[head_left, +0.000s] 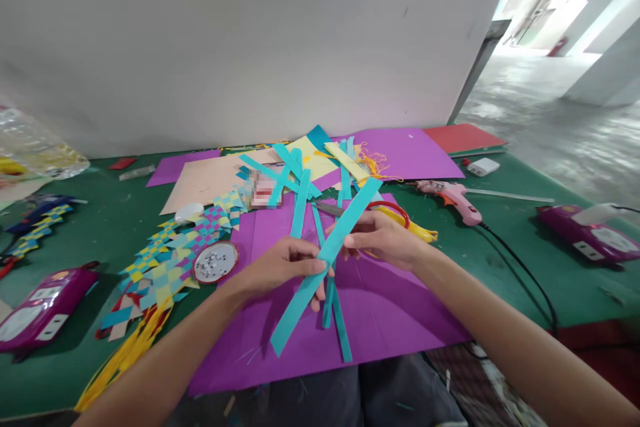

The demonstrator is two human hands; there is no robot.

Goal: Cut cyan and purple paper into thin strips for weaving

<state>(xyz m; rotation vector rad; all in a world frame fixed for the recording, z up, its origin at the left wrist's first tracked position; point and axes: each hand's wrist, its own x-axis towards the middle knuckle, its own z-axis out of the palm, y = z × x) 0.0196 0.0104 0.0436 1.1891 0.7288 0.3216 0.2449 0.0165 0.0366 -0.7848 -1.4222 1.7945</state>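
Observation:
A long turquoise paper strip (299, 310) runs slantwise in front of me, held by both hands above a purple sheet (395, 307). My left hand (287, 261) pinches it near the middle, thumb on top. Farther up, my right hand (383, 237) grips the same strip between thumb and fingers. Narrower turquoise strips (342, 330) show beneath it; whether the left fingers also touch them, I cannot tell. Scissors with red handles (400, 209) lie just beyond the right hand, partly hidden by it and by the strip. More turquoise strips (300, 203) are scattered behind.
Woven paper pieces (170, 267) with yellow tassels lie left, near a round dish of small beads (216, 262). A pink glue gun (453, 199) trails its cord on the right. Purple power boxes (43, 307) stand at the sides. A white panel (240, 53) closes the back.

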